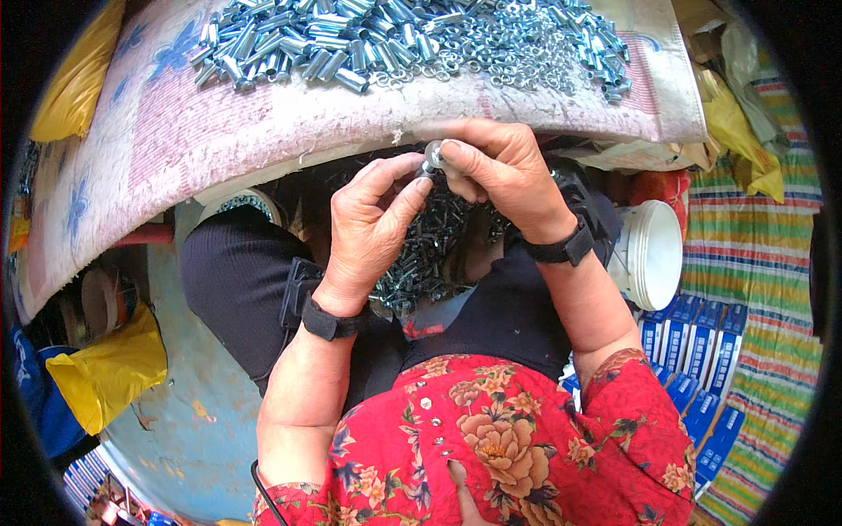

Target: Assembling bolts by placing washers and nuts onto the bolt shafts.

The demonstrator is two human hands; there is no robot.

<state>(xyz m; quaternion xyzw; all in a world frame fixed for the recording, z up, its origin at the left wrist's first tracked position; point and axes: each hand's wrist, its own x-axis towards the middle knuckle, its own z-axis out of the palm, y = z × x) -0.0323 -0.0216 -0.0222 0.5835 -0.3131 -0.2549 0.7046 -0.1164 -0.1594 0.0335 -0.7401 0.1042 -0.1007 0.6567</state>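
My two hands meet in front of me, just below the near edge of the cloth-covered table. My left hand (373, 215) pinches a small silvery metal bolt (427, 166) between thumb and fingertips; the fingers hide most of its shaft. At its upper end sits a round, shiny washer (436, 152), gripped by the thumb and fingers of my right hand (509, 180). The right fingers are slightly blurred. Beneath both hands, between my knees, lies a heap of dark metal bolts (430, 237).
Metal sleeves (351, 53) and small rings or nuts (500, 53) are piled on the table (202, 131). A white bucket (653, 254) stands by my right knee, near blue-and-white boxes (702, 342) on a striped sheet (754, 254). At left hangs a yellow bag (110, 373).
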